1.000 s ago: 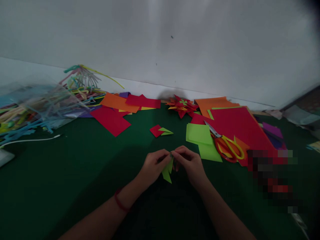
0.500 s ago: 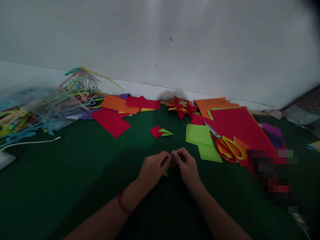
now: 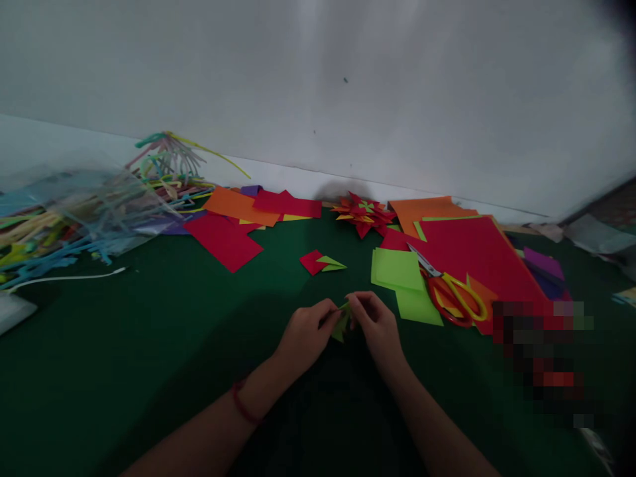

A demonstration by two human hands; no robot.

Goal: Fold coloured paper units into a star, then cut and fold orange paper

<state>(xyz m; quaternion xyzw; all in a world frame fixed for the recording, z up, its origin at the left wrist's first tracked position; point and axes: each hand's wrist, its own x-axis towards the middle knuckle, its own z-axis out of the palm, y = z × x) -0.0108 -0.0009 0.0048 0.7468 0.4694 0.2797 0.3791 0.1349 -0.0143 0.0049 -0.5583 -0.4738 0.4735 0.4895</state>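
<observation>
Between my two hands is a small folded piece of green paper, held just above the dark green table. My left hand pinches it from the left, thumb against forefinger. From the right, my right hand pinches its upper edge with thumb and forefinger. Part of the paper is hidden behind the fingers. Just beyond my hands lies a small red folded paper with a pointed green folded paper touching its right side.
Green paper squares and orange-and-yellow scissors lie at the right, by large red sheets. A layered paper flower stands by the wall. Red paper and a bag of pipe cleaners are at the left.
The green paper has turned a little in my fingers, and more of it shows between my hands. My right hand has shifted slightly to the right. The view has moved a little.
</observation>
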